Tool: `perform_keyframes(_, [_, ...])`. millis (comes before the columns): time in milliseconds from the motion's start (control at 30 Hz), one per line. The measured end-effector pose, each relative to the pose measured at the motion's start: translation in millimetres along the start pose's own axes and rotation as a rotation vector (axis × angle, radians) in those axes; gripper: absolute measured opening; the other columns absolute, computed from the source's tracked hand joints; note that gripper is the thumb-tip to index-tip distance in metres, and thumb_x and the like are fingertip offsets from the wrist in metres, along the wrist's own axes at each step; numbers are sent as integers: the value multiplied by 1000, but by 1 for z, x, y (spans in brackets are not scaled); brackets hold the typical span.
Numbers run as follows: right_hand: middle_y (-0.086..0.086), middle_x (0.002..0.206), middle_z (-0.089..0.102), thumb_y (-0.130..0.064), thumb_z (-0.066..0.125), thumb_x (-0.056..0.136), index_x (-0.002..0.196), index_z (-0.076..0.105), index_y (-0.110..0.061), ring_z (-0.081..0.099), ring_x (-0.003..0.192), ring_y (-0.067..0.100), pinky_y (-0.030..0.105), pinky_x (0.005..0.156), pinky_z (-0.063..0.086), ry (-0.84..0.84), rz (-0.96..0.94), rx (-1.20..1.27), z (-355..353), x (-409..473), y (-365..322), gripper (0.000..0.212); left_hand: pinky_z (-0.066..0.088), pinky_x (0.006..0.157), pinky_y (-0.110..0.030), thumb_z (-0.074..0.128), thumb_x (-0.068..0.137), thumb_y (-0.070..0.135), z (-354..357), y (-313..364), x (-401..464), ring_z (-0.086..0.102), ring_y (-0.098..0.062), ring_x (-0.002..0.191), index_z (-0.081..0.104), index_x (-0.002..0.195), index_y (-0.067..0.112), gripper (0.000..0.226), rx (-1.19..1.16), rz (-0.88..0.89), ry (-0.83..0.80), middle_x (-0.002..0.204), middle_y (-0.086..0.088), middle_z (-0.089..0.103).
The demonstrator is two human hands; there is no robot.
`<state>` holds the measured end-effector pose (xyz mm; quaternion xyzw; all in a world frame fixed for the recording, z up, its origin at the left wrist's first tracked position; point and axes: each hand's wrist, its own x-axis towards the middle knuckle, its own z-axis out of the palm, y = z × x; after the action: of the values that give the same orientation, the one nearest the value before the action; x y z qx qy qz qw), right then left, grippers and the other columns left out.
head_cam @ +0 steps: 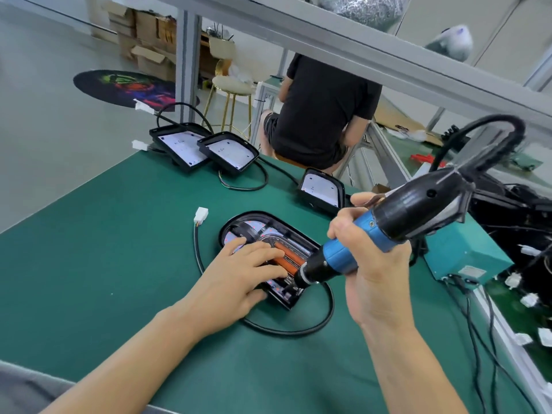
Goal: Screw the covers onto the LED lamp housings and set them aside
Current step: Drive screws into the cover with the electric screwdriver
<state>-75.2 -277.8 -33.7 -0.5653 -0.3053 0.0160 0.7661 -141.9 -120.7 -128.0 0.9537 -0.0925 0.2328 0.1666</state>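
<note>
A factory assembly line; green-matted workbench (pixel 119 234), aluminium framing (pixel 328 34) (cartons (pixel 143 34) stacked behind), powered screwdriver (pixel 373 234).

no legible text or labels

screwdriver (pixel 385 231) bit tip hidden, seated person's (pixel 322 115) head hidden by beam

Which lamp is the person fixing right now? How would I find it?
Look at the big green table. Three lamp housings sit along its far edge, but the lamp housing being worked on lies alone nearer the middle. It is the only one with the left hand pressing flat on it and the blue electric screwdriver touching it.
</note>
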Motion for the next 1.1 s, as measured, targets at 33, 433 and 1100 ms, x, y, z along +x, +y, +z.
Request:
perform_keyframes(33, [2, 76, 52, -2, 64, 75, 83, 64, -34, 46, 74, 19, 23, 67, 44, 4, -1, -2, 0, 0, 0, 33, 33, 103, -51, 82, 65, 12, 0, 0, 0, 56, -20, 120, 70, 108, 25, 47, -5, 0, 4, 126, 5, 61])
perform_keyframes(433, [-2, 73, 54, -2, 64, 76, 85, 64, -34, 48, 74, 19, 24, 67, 45, -21, 15, -22, 0, 3, 1, 33, 34, 103, -50, 81, 70, 17, 5, -4, -1, 54, -20, 122, 68, 112, 26, 45, 36, 41, 43, 130, 5, 59])
perform_keyframes(1100, [-1, 70, 51, 1, 62, 76, 65, 59, -28, 46, 69, 19, 29, 67, 42, -132, 27, -43, -5, 9, 1, 32, 33, 102, -52, 80, 74, 17, 8, -6, -2, 55, -22, 121, 68, 114, 23, 42, 69, 74, 84, 130, 3, 60])
